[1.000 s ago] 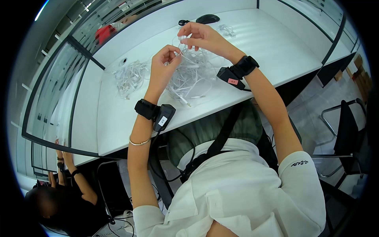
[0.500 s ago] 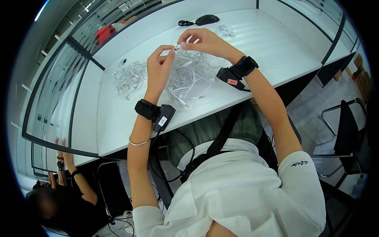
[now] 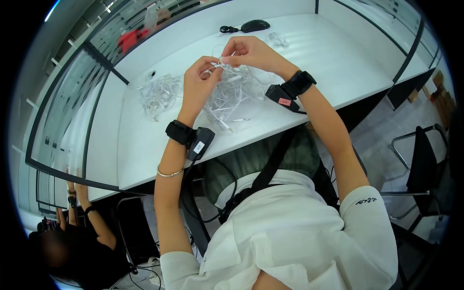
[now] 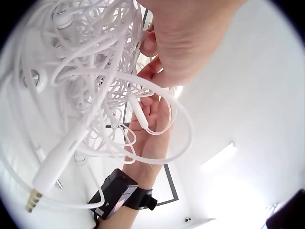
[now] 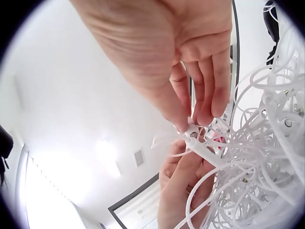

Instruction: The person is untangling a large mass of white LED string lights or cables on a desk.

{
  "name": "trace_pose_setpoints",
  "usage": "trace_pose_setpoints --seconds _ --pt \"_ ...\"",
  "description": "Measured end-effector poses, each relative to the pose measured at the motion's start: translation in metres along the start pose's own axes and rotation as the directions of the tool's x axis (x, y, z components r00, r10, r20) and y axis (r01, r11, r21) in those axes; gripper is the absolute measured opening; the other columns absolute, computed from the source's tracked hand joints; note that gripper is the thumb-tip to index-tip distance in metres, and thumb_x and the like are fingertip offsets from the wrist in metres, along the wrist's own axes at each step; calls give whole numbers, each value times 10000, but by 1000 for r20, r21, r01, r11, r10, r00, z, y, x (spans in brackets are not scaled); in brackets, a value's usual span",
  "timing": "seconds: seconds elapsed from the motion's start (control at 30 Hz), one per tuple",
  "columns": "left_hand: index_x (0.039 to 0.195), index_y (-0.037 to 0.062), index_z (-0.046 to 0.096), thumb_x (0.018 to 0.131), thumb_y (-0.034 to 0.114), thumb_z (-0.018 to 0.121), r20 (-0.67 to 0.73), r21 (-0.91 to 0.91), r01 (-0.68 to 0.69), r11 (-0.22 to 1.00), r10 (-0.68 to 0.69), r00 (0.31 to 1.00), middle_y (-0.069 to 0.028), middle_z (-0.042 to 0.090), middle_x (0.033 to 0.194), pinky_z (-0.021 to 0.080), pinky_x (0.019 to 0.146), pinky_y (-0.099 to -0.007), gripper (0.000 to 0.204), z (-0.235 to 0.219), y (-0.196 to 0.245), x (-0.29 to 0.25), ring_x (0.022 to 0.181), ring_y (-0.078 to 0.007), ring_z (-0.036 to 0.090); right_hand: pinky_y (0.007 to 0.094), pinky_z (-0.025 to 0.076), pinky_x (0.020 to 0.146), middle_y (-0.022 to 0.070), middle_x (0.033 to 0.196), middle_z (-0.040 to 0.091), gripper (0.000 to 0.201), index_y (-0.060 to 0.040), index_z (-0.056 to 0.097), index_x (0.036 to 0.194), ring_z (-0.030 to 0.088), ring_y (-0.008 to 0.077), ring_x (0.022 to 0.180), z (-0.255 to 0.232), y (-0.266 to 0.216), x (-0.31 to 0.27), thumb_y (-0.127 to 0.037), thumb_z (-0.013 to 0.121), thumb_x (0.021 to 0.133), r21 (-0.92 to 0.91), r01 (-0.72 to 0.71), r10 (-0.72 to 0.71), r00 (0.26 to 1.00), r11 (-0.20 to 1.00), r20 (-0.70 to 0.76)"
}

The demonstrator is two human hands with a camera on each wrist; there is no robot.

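A tangled heap of white wired earphones [image 3: 232, 94] lies on the white desk. Over its far side, my right hand [image 3: 253, 52] pinches a white earbud [image 5: 192, 132] between thumb and fingertips. Close beside it, my left hand [image 3: 199, 83] pinches a white earphone cable, its fingertips nearly meeting the right hand's. Loops of cable hang below both hands. Near the left hand dangles a slim white inline remote [image 4: 139, 113]. A white earphone plug [image 4: 52, 167] with a metal tip looms close to the left wrist camera.
To the left sits a smaller pile of white earphones [image 3: 159, 94]. A black mouse [image 3: 255, 25] with a bundled cord and a small coiled white cable [image 3: 278, 39] lie toward the back. Low partitions [image 3: 104, 128] edge the desk. Another person [image 3: 79, 241] sits at the lower left.
My right hand has come down toward the left, bringing the fingertips together. The left hand shifted slightly left, then back right toward the right hand. The heap stays in place.
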State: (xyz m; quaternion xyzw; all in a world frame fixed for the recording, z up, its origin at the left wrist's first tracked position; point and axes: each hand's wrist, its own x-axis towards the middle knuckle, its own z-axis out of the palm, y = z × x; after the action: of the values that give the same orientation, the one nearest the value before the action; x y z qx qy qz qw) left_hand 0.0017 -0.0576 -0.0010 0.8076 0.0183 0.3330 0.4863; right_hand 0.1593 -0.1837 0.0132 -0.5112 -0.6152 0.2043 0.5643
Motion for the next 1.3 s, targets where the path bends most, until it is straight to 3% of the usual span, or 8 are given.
trace_pose_setpoints --seconds 0.23,0.37,0.47,0.57,0.7,0.8,1.1,1.3 --pt "1049 -5 590 892 102 587 20 6 37 999 -37 999 -87 665 933 474 680 -239 190 -1 6 -2 791 -129 663 223 475 688 24 795 630 194 -45 592 882 589 87 722 0 -2 -1 -193 710 842 13 20 -20 1000 1000 -8" --pt "1031 1 593 925 98 542 32 10 38 999 -39 999 -65 655 905 399 580 -199 152 -2 7 -1 749 -83 615 238 480 720 15 876 640 203 -65 602 922 599 93 779 -1 2 -1 -232 693 852 -122 56 -52 998 991 37" --pt "1023 13 593 933 90 533 7 5 41 999 -41 999 -49 640 885 370 541 -193 133 -3 2 0 692 -55 559 248 478 741 9 920 642 252 -74 617 1012 594 98 823 0 2 0 -287 645 881 -97 3 -2 1000 995 17" --pt "1019 27 595 935 92 536 4 0 24 1000 -24 1000 -34 623 875 353 521 -191 122 -3 4 -1 657 -39 517 248 472 749 9 922 639 316 -74 616 1101 589 103 850 5 2 -2 -320 601 903 -110 59 -62 998 992 -28" --pt "1004 34 596 938 84 525 3 26 3 1000 -3 1000 -16 602 857 361 525 -191 110 -2 6 -1 657 -41 519 243 451 704 0 854 609 341 -71 611 1141 556 89 789 3 -4 -3 -331 586 920 -64 -55 62 990 996 123" --pt "1000 31 597 940 82 519 -12 35 37 999 -36 999 -18 600 845 373 532 -196 111 -2 11 -3 665 -53 532 239 438 678 0 819 592 336 -66 613 1129 535 82 748 4 -2 -2 -333 583 927 -125 -83 97 989 989 115" --pt "930 55 626 883 61 582 -134 454 -182 872 269 954 -54 643 861 404 641 -288 64 0 3 1 625 -165 538 235 431 665 -3 858 589 293 -73 612 1042 526 84 760 3 1 -2 -329 629 899 -202 -43 53 998 978 46" --pt "921 65 631 875 68 597 -154 478 -177 860 281 947 -46 643 860 397 676 -299 57 1 2 0 616 -172 522 250 427 685 -24 925 587 272 -108 594 993 522 94 804 4 -1 -3 -356 632 887 -244 -24 45 996 969 80"
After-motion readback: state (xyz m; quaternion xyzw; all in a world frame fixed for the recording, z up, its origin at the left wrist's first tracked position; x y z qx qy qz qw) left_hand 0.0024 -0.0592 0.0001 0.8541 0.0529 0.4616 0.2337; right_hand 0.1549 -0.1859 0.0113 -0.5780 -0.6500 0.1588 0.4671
